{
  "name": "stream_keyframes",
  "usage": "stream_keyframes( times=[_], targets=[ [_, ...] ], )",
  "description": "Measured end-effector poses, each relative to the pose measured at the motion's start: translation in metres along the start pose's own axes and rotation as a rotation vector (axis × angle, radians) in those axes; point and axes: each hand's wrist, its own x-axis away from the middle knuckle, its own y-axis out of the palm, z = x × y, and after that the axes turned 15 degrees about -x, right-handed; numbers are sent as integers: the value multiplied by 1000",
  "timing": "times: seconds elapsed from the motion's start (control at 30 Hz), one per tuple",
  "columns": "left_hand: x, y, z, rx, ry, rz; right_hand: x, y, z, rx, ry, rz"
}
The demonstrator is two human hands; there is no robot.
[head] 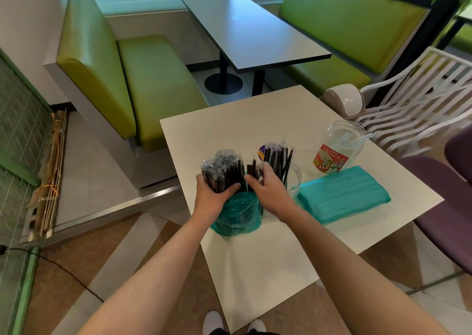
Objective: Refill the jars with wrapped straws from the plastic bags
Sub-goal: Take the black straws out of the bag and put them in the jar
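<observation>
A green plastic bag (236, 216) stands on the white table (268, 253), with a thick bundle of black wrapped straws (222, 169) sticking out of its top. My left hand (213, 193) is wrapped around that bundle. My right hand (265, 184) grips a few black straws (252, 172) between the bundle and a clear jar (293, 178). That jar holds several black wrapped straws (277, 158) standing upright. A second clear jar (337, 146) with a red label stands further right and holds a few white straws.
A full, flat green plastic bag (344, 194) lies on the table's right side. Green booth seats (143, 84) and a dark table (255, 28) stand beyond. A white slatted chair (419, 97) and purple chairs (447, 189) are at right. A small white bin (344, 99) sits behind the table.
</observation>
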Motion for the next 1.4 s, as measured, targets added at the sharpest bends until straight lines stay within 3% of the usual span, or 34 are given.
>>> stream_keyframes(
  times=[0.43,0.73,0.83,1.1,1.4],
  targets=[
    [4,4,1,-25,3,-7,-4,-7,-4,52,65,26],
    [5,10,4,-14,12,-18,5,-10,-14,-48,98,-61],
    [3,12,4,-6,19,-8,5,-12,-21,-90,43,29],
    [-2,14,8,3,41,-5,-6,-29,-58,128,-123,142],
    [-6,10,10,-6,14,-1,-19,-61,-115,-123,-382,467]
  ],
)
